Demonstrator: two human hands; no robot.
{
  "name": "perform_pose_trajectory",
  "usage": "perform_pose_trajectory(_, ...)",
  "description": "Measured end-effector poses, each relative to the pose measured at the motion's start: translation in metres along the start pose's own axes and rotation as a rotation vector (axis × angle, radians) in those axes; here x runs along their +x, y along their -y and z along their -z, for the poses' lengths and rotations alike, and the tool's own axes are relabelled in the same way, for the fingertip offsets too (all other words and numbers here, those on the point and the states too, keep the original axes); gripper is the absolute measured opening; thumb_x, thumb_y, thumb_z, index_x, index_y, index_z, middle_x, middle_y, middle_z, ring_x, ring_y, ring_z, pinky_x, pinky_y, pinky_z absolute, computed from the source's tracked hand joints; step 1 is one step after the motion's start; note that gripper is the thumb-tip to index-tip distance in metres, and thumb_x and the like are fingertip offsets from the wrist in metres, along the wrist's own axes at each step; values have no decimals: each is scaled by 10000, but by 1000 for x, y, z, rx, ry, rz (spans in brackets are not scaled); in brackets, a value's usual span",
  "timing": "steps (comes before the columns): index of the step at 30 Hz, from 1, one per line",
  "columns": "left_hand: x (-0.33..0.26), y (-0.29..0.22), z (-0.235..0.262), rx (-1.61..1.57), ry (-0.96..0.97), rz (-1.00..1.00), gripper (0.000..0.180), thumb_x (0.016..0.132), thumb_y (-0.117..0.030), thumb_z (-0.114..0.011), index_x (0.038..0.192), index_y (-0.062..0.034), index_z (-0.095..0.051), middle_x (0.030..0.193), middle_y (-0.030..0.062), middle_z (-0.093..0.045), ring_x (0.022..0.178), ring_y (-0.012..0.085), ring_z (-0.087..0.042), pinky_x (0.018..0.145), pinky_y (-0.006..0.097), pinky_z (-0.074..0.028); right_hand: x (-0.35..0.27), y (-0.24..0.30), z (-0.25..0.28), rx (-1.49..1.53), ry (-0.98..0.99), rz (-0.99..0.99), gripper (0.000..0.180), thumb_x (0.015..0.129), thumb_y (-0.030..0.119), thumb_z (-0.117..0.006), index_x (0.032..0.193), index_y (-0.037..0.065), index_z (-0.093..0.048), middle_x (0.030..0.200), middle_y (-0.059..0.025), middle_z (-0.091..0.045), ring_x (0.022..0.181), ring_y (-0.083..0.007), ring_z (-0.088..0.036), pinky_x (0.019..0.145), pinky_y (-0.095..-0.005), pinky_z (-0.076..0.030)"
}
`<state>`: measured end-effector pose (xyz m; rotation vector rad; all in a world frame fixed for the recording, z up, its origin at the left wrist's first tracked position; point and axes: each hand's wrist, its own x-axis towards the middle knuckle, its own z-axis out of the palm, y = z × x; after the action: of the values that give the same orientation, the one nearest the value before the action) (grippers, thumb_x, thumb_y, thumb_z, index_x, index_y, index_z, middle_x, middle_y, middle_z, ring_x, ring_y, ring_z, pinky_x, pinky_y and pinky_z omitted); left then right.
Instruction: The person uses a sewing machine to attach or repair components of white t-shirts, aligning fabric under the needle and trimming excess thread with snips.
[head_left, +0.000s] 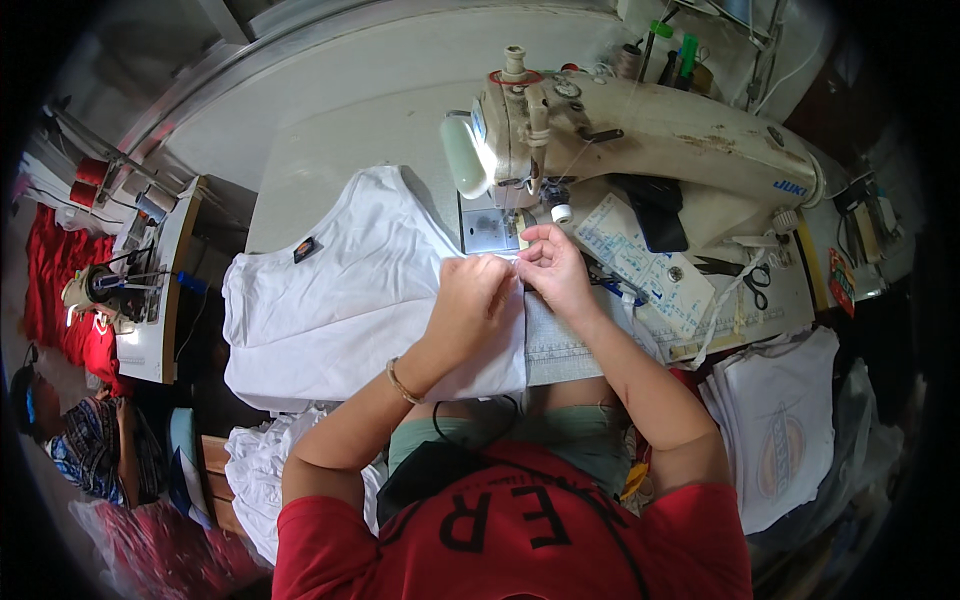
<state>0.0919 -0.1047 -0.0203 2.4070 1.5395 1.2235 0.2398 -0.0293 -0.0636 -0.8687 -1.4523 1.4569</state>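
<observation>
A white shirt [330, 310] lies spread over the left part of the sewing table, its right edge under my hands. My left hand [478, 285] is closed on that edge, fingers curled together. Close beside it, my right hand [552, 268] pinches the same edge between thumb and fingertips. Both hands are just in front of the metal needle plate [488, 230] of the sewing machine [640, 130]. What the fingertips grip is partly hidden. A small dark label [304, 249] shows on the shirt near its upper left.
Right of my hands lie a patterned sheet [650, 265], a black phone [660, 215] and black scissors [757, 285]. Folded white printed cloth [775, 430] hangs at the right, and a white cloth heap [275, 470] lies at lower left. Another person [95, 445] sits by a second machine.
</observation>
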Motion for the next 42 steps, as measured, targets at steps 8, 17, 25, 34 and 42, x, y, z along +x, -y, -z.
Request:
perform_pose_trajectory(8,-15,1,-8,-502,133,338,71,865,-33,-573,924,6,-571,818,103,-554,715,166,-529,666,283,-449,-3,17,3,220,142,-138,342,811,-32,-635,1122,-3,-497,857,-30,-594,805,-71,-588,728,-195,-485)
perform_pose_trajectory(17,-8,0,-2,-401,98,418,115,865,-83,-584,924,13,-563,805,161,-601,718,280,-601,650,325,-473,-5,18,2,210,149,-119,341,834,-29,-614,1149,5,-487,867,-27,-599,765,-65,-592,701,-182,-484)
perform_pose_trajectory(25,7,13,0,-77,-18,154,117,795,-74,-644,858,-22,-561,793,123,-565,675,284,-563,605,351,-458,-6,17,2,215,144,-124,341,835,-33,-609,1151,8,-487,863,-28,-591,787,-66,-586,686,-193,-484)
perform_pose_trajectory(34,11,27,-2,-278,174,284,139,802,-62,-661,883,0,-567,817,87,-566,746,204,-549,672,294,-449,-4,14,1,67,153,-73,315,830,-20,-615,1117,10,-488,830,-15,-567,683,-44,-551,623,-182,-461)
perform_pose_trajectory(42,9,45,-9,-451,203,390,128,819,-126,-659,871,-10,-640,817,82,-579,761,185,-556,700,294,-450,-6,16,-6,93,61,-97,312,820,-25,-617,1103,4,-489,809,-12,-570,671,-33,-538,599,-180,-449)
